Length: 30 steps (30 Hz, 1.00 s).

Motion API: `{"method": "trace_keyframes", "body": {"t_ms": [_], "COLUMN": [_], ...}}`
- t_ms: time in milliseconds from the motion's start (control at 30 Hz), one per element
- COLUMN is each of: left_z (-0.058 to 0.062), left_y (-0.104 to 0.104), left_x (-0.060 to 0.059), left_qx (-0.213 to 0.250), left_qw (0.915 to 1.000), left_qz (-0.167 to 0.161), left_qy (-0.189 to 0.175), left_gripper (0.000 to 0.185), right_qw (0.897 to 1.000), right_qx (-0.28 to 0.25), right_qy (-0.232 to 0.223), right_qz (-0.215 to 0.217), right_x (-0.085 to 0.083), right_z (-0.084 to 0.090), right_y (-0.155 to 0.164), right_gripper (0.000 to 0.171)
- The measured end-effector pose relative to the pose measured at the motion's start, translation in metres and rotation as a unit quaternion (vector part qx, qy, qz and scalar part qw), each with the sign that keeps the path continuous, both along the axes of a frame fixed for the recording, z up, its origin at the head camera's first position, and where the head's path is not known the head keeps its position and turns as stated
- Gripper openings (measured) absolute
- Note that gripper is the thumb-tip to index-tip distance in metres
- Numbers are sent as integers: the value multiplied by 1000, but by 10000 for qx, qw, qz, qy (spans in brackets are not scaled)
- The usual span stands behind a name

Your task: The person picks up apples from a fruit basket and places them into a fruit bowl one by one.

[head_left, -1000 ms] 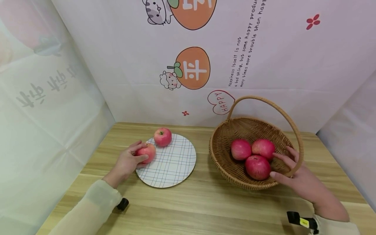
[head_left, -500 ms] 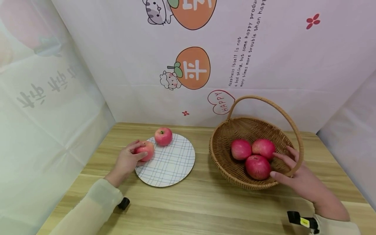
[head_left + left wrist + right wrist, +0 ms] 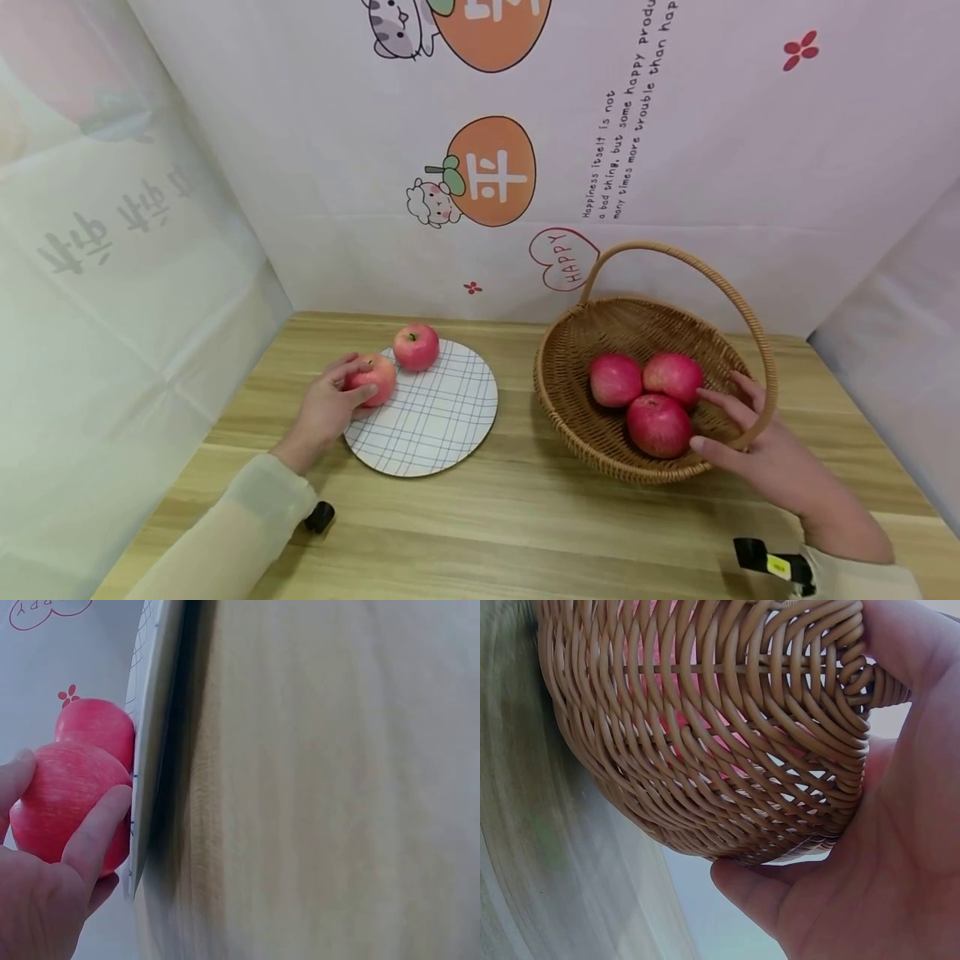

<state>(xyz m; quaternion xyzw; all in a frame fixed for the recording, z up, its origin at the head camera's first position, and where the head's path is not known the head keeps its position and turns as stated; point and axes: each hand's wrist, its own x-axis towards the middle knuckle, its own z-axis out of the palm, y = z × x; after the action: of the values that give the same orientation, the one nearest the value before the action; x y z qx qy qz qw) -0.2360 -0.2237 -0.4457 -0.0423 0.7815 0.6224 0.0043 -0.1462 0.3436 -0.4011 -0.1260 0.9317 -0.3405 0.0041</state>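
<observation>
My left hand (image 3: pixel 324 407) holds a red apple (image 3: pixel 378 382) at the left edge of a flat round checked board (image 3: pixel 438 417). In the left wrist view, the fingers curve round that apple (image 3: pixel 64 799) just at the board's surface. A second apple (image 3: pixel 416 347) sits behind it on the board. At the right, my right hand (image 3: pixel 772 462) grips the rim of a wicker basket (image 3: pixel 558 400), reaching in under its handle. Three apples (image 3: pixel 658 427) lie together in the basket, close to the right fingertips. In the right wrist view, one finger rests outside the basket weave (image 3: pixel 697 750).
A tall looped handle (image 3: pixel 697 262) arches over the basket and the right hand. Behind the wooden table (image 3: pixel 480 533) hangs a printed white cloth (image 3: pixel 337 208). Bare tabletop lies between the board and the basket and along the front.
The left hand and its apple have shifted slightly toward the back of the board. The board has moved a little to the left. My right hand and the basket have stayed put.
</observation>
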Motion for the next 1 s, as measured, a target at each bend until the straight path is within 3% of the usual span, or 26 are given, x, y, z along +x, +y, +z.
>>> {"method": "trace_keyframes", "body": {"t_ms": [133, 533, 733, 900, 1000], "left_z": [1, 5, 7, 10, 12], "left_y": [1, -1, 0, 0, 0], "left_x": [-3, 2, 3, 4, 6], "left_qx": [-15, -642, -1253, -1083, -1391], "left_qw": [10000, 9979, 9920, 9941, 9903], "left_qz": [4, -120, 7, -14, -59], "left_qy": [-26, 20, 138, -8, 2], "left_gripper": [41, 36, 29, 32, 33], "right_qw": [10000, 10000, 10000, 10000, 10000], "right_qx": [-37, 48, 26, -41, -45], "right_qy": [-1, -41, -41, -6, 15], "right_qz": [14, -35, -56, -38, -28], "right_x": [0, 0, 0, 1, 1], "right_z": [1, 1, 0, 1, 1], "right_y": [-1, -1, -1, -1, -1], "right_gripper": [72, 72, 72, 71, 71]}}
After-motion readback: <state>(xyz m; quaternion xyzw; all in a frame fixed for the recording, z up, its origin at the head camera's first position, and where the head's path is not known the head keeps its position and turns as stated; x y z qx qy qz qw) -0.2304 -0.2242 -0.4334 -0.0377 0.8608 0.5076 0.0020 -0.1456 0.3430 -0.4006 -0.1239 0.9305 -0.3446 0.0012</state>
